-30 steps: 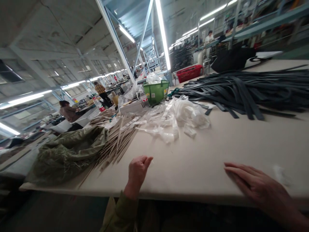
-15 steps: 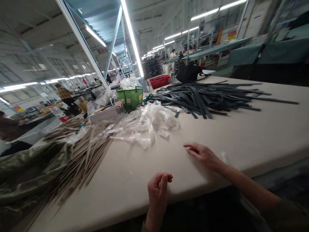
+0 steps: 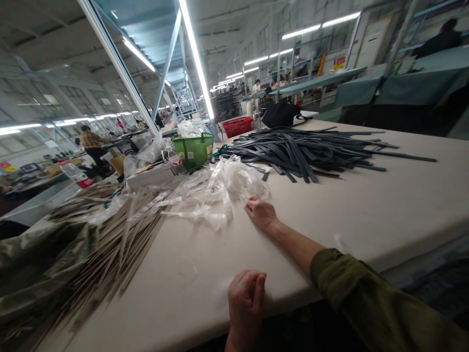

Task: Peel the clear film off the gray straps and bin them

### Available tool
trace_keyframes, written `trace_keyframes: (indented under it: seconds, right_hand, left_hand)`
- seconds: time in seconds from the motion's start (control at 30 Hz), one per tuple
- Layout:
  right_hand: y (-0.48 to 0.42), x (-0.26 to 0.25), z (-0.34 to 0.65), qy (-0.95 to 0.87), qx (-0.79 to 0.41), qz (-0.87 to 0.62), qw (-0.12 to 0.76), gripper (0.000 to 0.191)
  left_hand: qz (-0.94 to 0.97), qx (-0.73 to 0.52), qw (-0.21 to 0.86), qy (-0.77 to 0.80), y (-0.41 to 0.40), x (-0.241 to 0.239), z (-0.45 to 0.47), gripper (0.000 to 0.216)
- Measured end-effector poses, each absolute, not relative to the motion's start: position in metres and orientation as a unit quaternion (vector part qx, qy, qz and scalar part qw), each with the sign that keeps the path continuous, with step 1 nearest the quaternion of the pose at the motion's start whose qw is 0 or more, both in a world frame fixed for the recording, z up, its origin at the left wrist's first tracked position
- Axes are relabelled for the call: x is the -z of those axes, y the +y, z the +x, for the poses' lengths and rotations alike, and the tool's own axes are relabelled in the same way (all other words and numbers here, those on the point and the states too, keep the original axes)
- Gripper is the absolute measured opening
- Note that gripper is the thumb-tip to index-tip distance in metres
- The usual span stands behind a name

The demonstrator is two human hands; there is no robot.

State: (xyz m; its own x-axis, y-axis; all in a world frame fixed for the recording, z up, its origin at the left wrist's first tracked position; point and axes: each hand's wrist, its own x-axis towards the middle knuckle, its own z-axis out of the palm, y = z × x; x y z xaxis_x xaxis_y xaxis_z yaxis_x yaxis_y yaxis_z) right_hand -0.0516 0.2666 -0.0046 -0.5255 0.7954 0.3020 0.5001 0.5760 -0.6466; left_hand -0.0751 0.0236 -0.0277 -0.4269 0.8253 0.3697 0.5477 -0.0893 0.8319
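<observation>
My right hand [image 3: 261,212] reaches to the near edge of a heap of thin white see-through plastic strips [image 3: 220,188]. Its fingers are curled together on the end of a plastic strip, and the fingertips are partly hidden. Closer to the table's front edge, my left hand [image 3: 246,298] is closed, with the thumb pressed against the bent fingers. Whatever it may hold is hidden inside. Beyond the plastic lies a large pile of dark grey flat strips [image 3: 293,149].
Brown narrow strips [image 3: 124,244] fan out at the left, beside olive fabric [image 3: 40,264]. A green bag [image 3: 193,150], a red basket [image 3: 237,127], a black bag [image 3: 280,115] and a plastic bottle [image 3: 76,175] stand farther back on the cream table [image 3: 366,205]. People work in the distance.
My right hand has moved forward and left to the plastic heap, and its fingers have curled in. My left hand stays near the table edge, closed. The view has shifted slightly.
</observation>
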Motion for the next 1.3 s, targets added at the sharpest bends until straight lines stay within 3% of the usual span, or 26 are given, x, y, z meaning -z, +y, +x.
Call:
trace_keyframes:
  seconds: [0.2, 0.37, 0.47, 0.63, 0.77, 0.9, 1.1, 1.3]
  right_hand:
    - [0.256, 0.006, -0.016, -0.769, -0.380, -0.390, 0.335, 0.019]
    - [0.216, -0.001, 0.041, -0.688, -0.527, -0.387, 0.315, 0.035]
    - [0.187, -0.008, 0.071, -0.660, -0.583, -0.372, 0.292, 0.039]
    - [0.145, -0.015, 0.103, -0.661, -0.606, -0.355, 0.265, 0.037]
    - [0.122, -0.017, 0.121, -0.691, -0.587, -0.334, 0.256, 0.035]
    - [0.119, -0.017, 0.138, -0.719, -0.556, -0.334, 0.249, 0.033]
    - [0.140, -0.028, 0.129, -0.769, -0.476, -0.320, 0.282, 0.038]
    - [0.151, -0.039, 0.081, -0.731, -0.512, -0.298, 0.338, 0.023]
  left_hand:
    - [0.526, -0.519, 0.122, 0.663, 0.022, 0.029, -0.078, 0.026]
    - [0.516, -0.517, 0.168, 0.662, 0.024, 0.027, -0.081, 0.027]
    - [0.462, -0.537, 0.260, 0.656, 0.034, 0.016, -0.075, 0.034]
    - [0.280, -0.600, 0.521, 0.539, 0.058, -0.003, -0.050, 0.059]
    - [0.092, -0.640, 0.634, 0.424, 0.071, -0.003, -0.035, 0.055]
    - [0.063, -0.688, 0.577, 0.435, 0.071, -0.002, -0.031, 0.059]
    - [0.301, -0.655, 0.442, 0.533, 0.062, -0.014, -0.028, 0.083]
    - [0.234, -0.687, 0.462, 0.509, 0.058, -0.007, -0.019, 0.080]
